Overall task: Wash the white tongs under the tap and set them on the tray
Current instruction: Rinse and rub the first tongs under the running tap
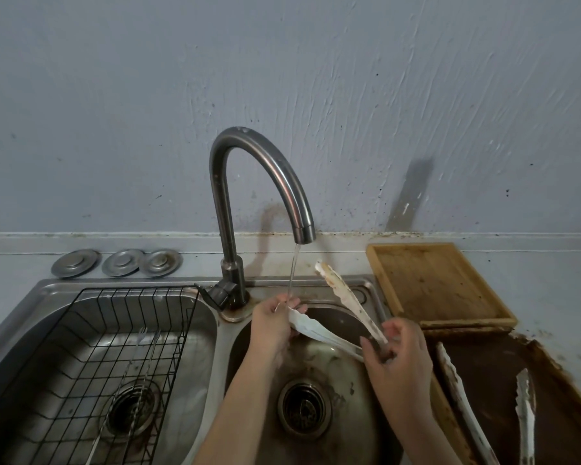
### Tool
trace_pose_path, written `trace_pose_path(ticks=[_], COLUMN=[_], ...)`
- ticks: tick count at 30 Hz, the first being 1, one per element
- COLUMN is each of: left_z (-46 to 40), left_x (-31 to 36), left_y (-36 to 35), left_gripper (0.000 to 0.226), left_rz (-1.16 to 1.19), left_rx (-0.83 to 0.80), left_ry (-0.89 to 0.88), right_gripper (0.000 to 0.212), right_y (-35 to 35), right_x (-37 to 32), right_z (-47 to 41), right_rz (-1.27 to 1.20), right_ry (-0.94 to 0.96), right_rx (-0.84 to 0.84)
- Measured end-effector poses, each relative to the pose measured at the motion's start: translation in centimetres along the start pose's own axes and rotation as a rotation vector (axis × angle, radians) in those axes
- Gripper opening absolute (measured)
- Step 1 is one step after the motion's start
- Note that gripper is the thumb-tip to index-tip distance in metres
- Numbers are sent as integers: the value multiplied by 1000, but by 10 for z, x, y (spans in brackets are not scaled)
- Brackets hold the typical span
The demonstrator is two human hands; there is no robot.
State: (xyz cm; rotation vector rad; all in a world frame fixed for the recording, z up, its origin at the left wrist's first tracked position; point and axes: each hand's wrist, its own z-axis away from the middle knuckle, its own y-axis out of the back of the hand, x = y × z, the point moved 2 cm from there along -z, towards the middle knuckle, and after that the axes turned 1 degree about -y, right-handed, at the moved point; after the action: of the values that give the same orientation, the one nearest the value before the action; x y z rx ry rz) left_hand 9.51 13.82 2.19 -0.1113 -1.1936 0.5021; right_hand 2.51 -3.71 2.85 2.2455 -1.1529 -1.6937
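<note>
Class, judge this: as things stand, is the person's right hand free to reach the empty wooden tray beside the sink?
Probably not yet. The right hand grips the hinge end of the white tongs; the path to the wooden tray looks unobstructed, so the tongs would travel along.

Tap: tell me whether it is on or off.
On: a thin stream of water falls from the tap spout onto the left hand.

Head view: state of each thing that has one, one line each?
tap: on, thin stream running
tongs: spread open over the right basin, one tip under the stream, other arm still stained
left hand: pinches the lower tip
right hand: grips the hinge end
empty tray: nothing on it
dark tray: holds other open tongs
rack: in left basin, holding skewers
</note>
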Motion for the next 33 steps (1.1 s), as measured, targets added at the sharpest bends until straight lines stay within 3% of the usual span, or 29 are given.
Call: trace_pose_path(ticks=[4, 6, 9, 13, 16, 19, 21, 24, 25, 29, 33], left_z=[7, 10, 15, 21, 14, 9, 11, 19, 23, 35, 29], left_x=[0, -2, -6, -5, 7, 17, 19, 20, 17, -7, 1], left_y=[4, 8, 17, 23, 20, 12, 2, -13, -18, -26, -10], left_gripper=[21, 20, 24, 25, 21, 29, 25, 15, 13, 22, 21], left_rz=[-45, -61, -259, -639, -781, -705, -394, 63, 96, -166, 26], left_rx=[-32, -38, -47, -184, -153, 99, 141, 43, 28, -57, -119], left_ry=[-37, -22, 49, 180, 41, -260, -293, -176, -137, -49, 140], right_gripper=[15, 21, 31, 36, 37, 28, 28, 32, 32, 30, 35], right_y=[0, -1, -1, 6, 2, -18, -32, -50, -55, -67, -64], right_x=[6, 8, 15, 19, 13, 0, -8, -21, -27, -41, -29], right_z=[-3, -3, -3, -6, -6, 4, 9, 9, 8, -1, 6], right_rz=[207, 256, 135, 66, 9, -123, -181, -283, -321, -388, -265], right_ry=[-24, -49, -161, -242, -210, -151, -122, -149, -171, -186, -174], right_rx=[-161, -246, -315, -273, -179, -172, -169, -119, -116, -62, -61])
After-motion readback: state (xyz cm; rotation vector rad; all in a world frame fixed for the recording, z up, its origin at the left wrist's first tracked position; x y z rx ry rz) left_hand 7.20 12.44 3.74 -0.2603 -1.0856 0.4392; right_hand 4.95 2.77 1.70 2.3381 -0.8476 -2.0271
